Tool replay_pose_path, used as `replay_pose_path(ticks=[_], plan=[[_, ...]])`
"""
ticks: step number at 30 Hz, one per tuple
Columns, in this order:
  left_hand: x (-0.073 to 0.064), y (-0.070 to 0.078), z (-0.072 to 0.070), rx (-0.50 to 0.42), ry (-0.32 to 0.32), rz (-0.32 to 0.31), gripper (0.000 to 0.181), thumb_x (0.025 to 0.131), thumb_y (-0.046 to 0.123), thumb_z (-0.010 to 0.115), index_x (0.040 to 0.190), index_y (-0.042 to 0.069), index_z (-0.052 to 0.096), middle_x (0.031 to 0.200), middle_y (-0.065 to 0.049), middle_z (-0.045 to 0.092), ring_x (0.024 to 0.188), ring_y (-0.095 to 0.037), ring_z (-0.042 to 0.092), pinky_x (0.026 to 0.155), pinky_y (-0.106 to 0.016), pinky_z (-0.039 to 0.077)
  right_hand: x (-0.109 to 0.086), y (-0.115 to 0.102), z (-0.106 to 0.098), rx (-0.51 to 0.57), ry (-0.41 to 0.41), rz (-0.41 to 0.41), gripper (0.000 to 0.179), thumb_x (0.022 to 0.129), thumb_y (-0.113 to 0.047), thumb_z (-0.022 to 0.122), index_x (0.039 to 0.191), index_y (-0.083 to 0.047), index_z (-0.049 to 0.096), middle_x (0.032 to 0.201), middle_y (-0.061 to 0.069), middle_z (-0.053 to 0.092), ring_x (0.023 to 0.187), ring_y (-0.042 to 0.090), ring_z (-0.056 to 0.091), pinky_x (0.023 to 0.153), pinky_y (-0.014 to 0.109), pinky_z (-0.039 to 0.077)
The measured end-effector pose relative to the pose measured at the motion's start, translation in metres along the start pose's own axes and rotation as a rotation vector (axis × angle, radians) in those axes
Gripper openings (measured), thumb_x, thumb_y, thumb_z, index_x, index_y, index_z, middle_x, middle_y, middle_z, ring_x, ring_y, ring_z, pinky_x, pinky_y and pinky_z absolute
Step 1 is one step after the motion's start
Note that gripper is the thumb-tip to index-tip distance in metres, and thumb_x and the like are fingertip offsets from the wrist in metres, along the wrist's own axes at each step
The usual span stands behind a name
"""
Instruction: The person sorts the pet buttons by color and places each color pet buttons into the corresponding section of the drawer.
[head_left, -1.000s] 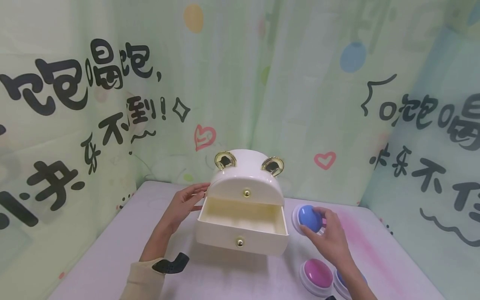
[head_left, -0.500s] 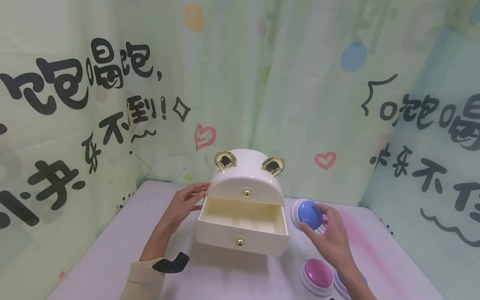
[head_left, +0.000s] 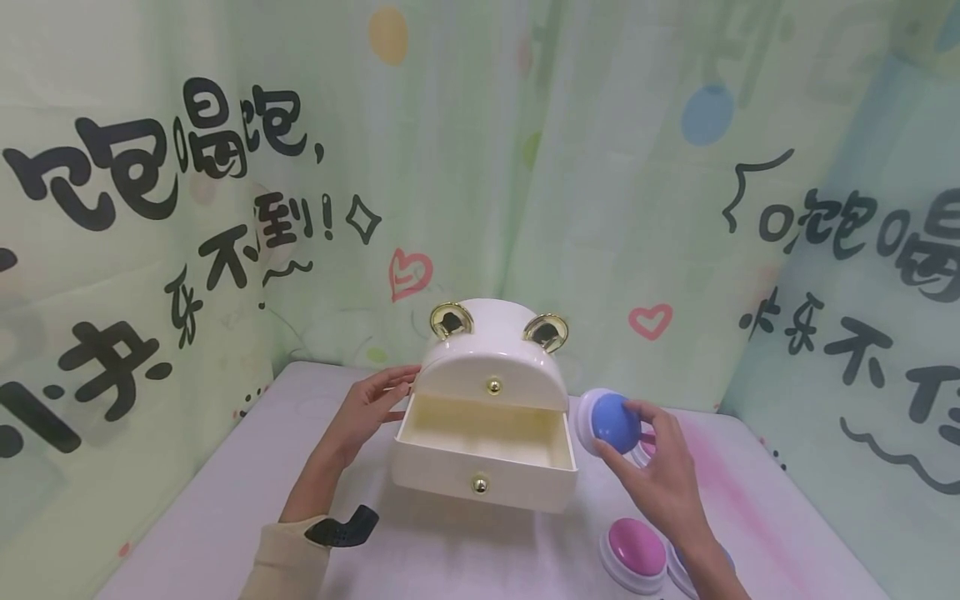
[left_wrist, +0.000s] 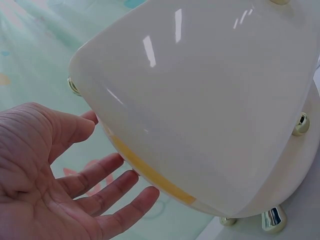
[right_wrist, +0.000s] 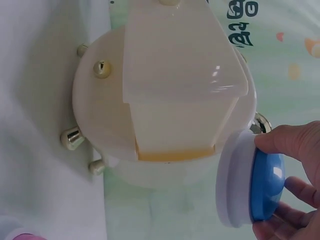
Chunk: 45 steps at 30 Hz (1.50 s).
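Pale green cloth backdrop (head_left: 592,208) with black lettering and red heart outlines, hung behind the far edge of a lilac-white tabletop (head_left: 420,550). Pinched between thumb and fingers of the right grip (head_left: 666,477): blue-domed disc with a thick round white base (head_left: 617,423), tilted, near the tabletop's far edge toward the right corner; hard to tell whether touching the surface.

Just left of it, midway along the far edge, glossy white frog-shaped cabinet (head_left: 491,362) with gold-rimmed eyes (head_left: 451,320), lower drawer (head_left: 442,471) pulled out toward the near side. At the cabinet's left side, left grip (head_left: 365,410) spread, fingers loosely extended.

Behind the right fingers, mostly hidden, pink disc with a white rim (head_left: 641,455). Farther from the far edge, on the right, pink-domed disc with a white base (head_left: 636,547); beside it, partly under the right forearm, second blue-domed disc (head_left: 678,573). Around the left wrist, black strap (head_left: 343,528) and beige sleeve (head_left: 287,562).
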<state>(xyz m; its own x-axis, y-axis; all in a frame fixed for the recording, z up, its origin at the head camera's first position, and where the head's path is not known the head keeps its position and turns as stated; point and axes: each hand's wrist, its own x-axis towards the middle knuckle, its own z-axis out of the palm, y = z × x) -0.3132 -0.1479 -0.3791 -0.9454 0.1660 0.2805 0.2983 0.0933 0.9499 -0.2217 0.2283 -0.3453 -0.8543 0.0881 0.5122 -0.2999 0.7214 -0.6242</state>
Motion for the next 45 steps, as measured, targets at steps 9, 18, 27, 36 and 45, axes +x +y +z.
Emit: replay_pose_path(ticks=[9, 18, 27, 36, 45], plan=[[-0.001, -0.001, 0.001, -0.002, 0.002, -0.006, 0.040, 0.107, 0.020, 0.056, 0.145, 0.009, 0.058, 0.145, -0.016, 0.059, 0.131, -0.036, 0.056, 0.099, -0.052, 0.055, -0.004, -0.015, 0.002, 0.049, 0.005, -0.012, 0.072, 0.087, -0.022, 0.084, 0.144, -0.001, 0.045, 0.142, 0.021, 0.048, 0.125, 0.042, 0.053, 0.103, 0.064, 0.047], [0.000, 0.000, 0.001, 0.001, 0.004, -0.005, 0.039, 0.107, 0.019, 0.056, 0.145, 0.009, 0.058, 0.144, -0.016, 0.059, 0.132, -0.036, 0.055, 0.098, -0.049, 0.056, -0.006, -0.026, 0.003, 0.077, 0.036, -0.094, 0.068, 0.083, -0.017, 0.087, 0.139, -0.003, 0.051, 0.140, 0.017, 0.052, 0.119, 0.037, 0.058, 0.097, 0.057, 0.048], [0.000, 0.001, 0.001, 0.000, 0.004, -0.006, 0.039, 0.107, 0.018, 0.054, 0.145, 0.009, 0.058, 0.145, -0.016, 0.058, 0.132, -0.036, 0.055, 0.100, -0.054, 0.054, -0.007, -0.034, 0.010, 0.146, 0.044, -0.197, 0.066, 0.080, -0.007, 0.087, 0.137, -0.001, 0.053, 0.137, 0.014, 0.055, 0.120, 0.027, 0.056, 0.093, 0.008, 0.042], [0.001, 0.000, 0.001, -0.004, 0.000, -0.007, 0.039, 0.108, 0.020, 0.054, 0.145, 0.010, 0.057, 0.145, -0.016, 0.058, 0.133, -0.036, 0.055, 0.102, -0.057, 0.052, -0.008, -0.041, 0.021, 0.159, 0.023, -0.291, 0.065, 0.077, -0.004, 0.089, 0.133, -0.004, 0.055, 0.136, 0.012, 0.056, 0.120, 0.026, 0.057, 0.093, 0.008, 0.044], [0.001, 0.000, 0.001, -0.004, 0.001, -0.009, 0.039, 0.107, 0.020, 0.054, 0.145, 0.009, 0.058, 0.145, -0.016, 0.058, 0.132, -0.036, 0.055, 0.099, -0.052, 0.055, -0.006, -0.039, 0.031, 0.115, -0.014, -0.381, 0.062, 0.076, -0.006, 0.090, 0.129, -0.004, 0.057, 0.134, 0.011, 0.059, 0.118, 0.026, 0.059, 0.091, 0.018, 0.051]])
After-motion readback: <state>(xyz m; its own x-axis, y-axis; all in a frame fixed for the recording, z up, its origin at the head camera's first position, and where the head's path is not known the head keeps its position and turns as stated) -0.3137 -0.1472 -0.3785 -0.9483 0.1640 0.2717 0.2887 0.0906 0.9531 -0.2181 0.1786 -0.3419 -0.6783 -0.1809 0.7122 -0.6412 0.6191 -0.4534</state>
